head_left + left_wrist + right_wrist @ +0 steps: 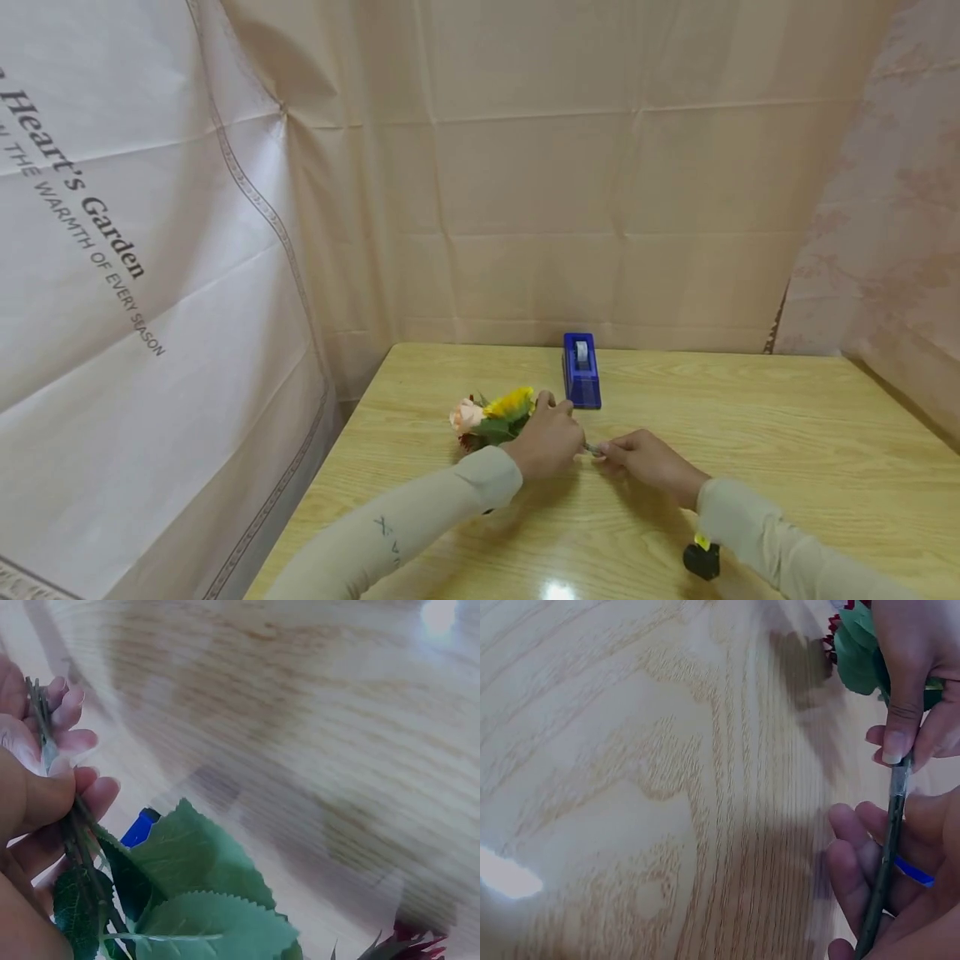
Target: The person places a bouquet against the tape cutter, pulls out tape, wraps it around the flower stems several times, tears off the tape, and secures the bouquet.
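Observation:
A small bunch of flowers lies sideways over the table, with a yellow flower, a peach rose, a dark red flower and green leaves. My left hand grips its stems just below the leaves, thumb on top. A band of clear tape wraps the stems right beside the left thumb. Farther down, my right hand holds the bare stems between thumb and curled fingers, its fingertips showing beneath them.
Behind the hands, a blue tape dispenser with a clear roll stands on the wooden table. A small black object with a yellow part lies near the right sleeve. Cloth hangs along the back and sides.

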Demonstrator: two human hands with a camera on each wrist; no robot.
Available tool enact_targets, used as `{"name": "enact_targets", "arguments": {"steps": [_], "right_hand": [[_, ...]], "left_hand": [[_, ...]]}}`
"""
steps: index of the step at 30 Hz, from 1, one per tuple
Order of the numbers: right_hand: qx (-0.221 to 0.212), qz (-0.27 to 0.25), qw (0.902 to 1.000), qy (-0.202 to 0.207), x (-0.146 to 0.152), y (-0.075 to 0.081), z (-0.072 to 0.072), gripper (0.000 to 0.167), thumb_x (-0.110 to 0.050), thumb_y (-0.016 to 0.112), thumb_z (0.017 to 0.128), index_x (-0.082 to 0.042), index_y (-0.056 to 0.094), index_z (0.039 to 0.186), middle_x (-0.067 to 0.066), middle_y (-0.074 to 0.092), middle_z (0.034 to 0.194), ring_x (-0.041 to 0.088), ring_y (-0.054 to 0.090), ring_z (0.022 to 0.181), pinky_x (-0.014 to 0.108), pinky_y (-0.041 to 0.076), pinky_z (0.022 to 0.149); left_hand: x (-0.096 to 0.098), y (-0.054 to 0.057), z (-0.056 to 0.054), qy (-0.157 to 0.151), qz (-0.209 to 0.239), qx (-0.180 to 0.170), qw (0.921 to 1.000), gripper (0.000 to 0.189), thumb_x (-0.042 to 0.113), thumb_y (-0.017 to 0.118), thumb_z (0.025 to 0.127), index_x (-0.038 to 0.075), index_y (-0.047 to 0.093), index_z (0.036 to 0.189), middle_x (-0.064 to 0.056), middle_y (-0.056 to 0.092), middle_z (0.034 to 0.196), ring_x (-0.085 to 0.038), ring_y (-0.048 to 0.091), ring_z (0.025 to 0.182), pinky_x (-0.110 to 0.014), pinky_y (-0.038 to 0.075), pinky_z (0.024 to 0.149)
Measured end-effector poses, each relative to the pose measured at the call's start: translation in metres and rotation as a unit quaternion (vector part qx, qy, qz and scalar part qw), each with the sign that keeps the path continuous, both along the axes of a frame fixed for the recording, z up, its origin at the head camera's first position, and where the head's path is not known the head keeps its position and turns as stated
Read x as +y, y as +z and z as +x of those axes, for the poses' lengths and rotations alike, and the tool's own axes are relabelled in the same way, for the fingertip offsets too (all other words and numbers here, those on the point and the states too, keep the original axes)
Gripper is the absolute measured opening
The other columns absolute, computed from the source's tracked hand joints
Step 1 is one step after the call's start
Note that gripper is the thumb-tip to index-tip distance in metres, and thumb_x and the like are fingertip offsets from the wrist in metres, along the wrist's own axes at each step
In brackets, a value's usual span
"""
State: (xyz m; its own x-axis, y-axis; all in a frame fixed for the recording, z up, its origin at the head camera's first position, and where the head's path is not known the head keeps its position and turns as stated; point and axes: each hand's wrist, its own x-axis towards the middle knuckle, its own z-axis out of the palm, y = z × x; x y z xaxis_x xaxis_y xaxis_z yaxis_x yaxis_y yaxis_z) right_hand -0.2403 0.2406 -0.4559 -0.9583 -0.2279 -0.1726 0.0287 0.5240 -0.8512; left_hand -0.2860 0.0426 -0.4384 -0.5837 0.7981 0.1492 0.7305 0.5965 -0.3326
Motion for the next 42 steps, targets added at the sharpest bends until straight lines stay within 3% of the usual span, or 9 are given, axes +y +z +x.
{"name": "enact_targets", "arguments": {"steps": [6, 10, 13, 15, 20, 23, 26, 31, 42], "right_hand": [[0.039, 0.016, 0.9991, 0.002, -0.001, 0.001, -0.001, 0.029, -0.017, 0.055, 0.107, 0.002, 0.077, 0.108, 0.011, 0.076, 0.103, 0.024, 0.071, 0.097, 0.048, 0.053, 0.093], [0.052, 0.029, 0.9982, -0.012, 0.0, 0.001, -0.001, 0.024, -0.014, 0.06, 0.105, 0.0, 0.079, 0.104, 0.01, 0.077, 0.1, 0.021, 0.07, 0.096, 0.048, 0.053, 0.093], [0.054, 0.035, 0.9977, -0.019, 0.001, 0.0, -0.001, 0.023, -0.015, 0.062, 0.104, -0.001, 0.079, 0.103, 0.009, 0.077, 0.098, 0.019, 0.067, 0.096, 0.046, 0.053, 0.09], [0.055, 0.033, 0.9977, -0.024, 0.001, -0.001, -0.002, 0.022, -0.015, 0.063, 0.103, 0.0, 0.079, 0.104, 0.009, 0.077, 0.098, 0.019, 0.067, 0.095, 0.044, 0.054, 0.088], [0.053, 0.017, 0.9978, -0.036, 0.001, -0.003, -0.001, 0.024, -0.014, 0.064, 0.102, 0.005, 0.077, 0.11, 0.013, 0.077, 0.101, 0.021, 0.07, 0.094, 0.045, 0.056, 0.087], [0.053, 0.012, 0.9978, -0.039, -0.001, -0.004, -0.001, 0.025, -0.016, 0.065, 0.102, 0.005, 0.077, 0.111, 0.015, 0.076, 0.104, 0.024, 0.073, 0.095, 0.048, 0.056, 0.089], [0.053, 0.015, 0.9975, -0.043, -0.002, -0.004, 0.0, 0.026, -0.017, 0.066, 0.102, 0.004, 0.077, 0.112, 0.018, 0.075, 0.108, 0.027, 0.073, 0.098, 0.048, 0.056, 0.089], [0.057, 0.02, 0.9973, -0.043, -0.002, -0.003, -0.001, 0.03, -0.02, 0.067, 0.101, 0.005, 0.075, 0.116, 0.02, 0.074, 0.113, 0.03, 0.073, 0.101, 0.048, 0.056, 0.088], [0.041, 0.026, 0.9979, -0.043, -0.005, -0.001, -0.003, 0.032, -0.023, 0.064, 0.102, 0.004, 0.074, 0.118, 0.014, 0.076, 0.107, 0.03, 0.072, 0.1, 0.057, 0.052, 0.094]], "left_hand": [[0.0, -0.006, 0.002, -0.013, -0.005, 0.034, 0.9993, 0.013, 0.042, 0.071, 0.096, 0.037, 0.082, 0.099, 0.021, 0.072, 0.088, -0.009, 0.046, 0.089, -0.038, 0.029, 0.089], [0.001, -0.006, 0.002, -0.012, -0.008, 0.016, 0.9998, 0.012, 0.041, 0.071, 0.096, 0.036, 0.081, 0.099, 0.02, 0.071, 0.089, -0.009, 0.044, 0.087, -0.037, 0.028, 0.088], [0.002, -0.003, 0.001, -0.005, -0.008, -0.035, 0.9993, 0.013, 0.039, 0.069, 0.098, 0.032, 0.08, 0.097, 0.018, 0.07, 0.087, -0.01, 0.044, 0.087, -0.037, 0.027, 0.085], [0.004, 0.0, -0.002, 0.004, -0.005, -0.088, 0.9961, 0.017, 0.037, 0.065, 0.101, 0.03, 0.079, 0.095, 0.018, 0.068, 0.085, -0.011, 0.044, 0.087, -0.038, 0.027, 0.084], [0.008, 0.009, -0.011, 0.042, 0.017, -0.204, 0.9778, 0.023, 0.032, 0.064, 0.103, 0.026, 0.078, 0.087, 0.017, 0.063, 0.076, -0.012, 0.047, 0.082, -0.038, 0.023, 0.083], [0.009, 0.011, -0.016, 0.059, 0.021, -0.234, 0.9703, 0.022, 0.031, 0.067, 0.101, 0.025, 0.078, 0.083, 0.018, 0.063, 0.074, -0.009, 0.05, 0.078, -0.037, 0.023, 0.082], [0.01, 0.011, -0.018, 0.055, 0.018, -0.222, 0.9732, 0.018, 0.033, 0.069, 0.1, 0.027, 0.081, 0.088, 0.02, 0.066, 0.077, -0.006, 0.052, 0.075, -0.038, 0.024, 0.082], [0.011, 0.007, -0.017, 0.05, 0.013, -0.159, 0.9859, 0.013, 0.038, 0.073, 0.096, 0.029, 0.082, 0.092, 0.02, 0.071, 0.083, -0.006, 0.053, 0.077, -0.038, 0.028, 0.084], [0.007, 0.004, -0.006, 0.047, -0.015, -0.046, 0.9977, 0.021, 0.046, 0.071, 0.095, 0.03, 0.078, 0.084, 0.016, 0.067, 0.078, -0.008, 0.05, 0.076, -0.035, 0.028, 0.081]]}}
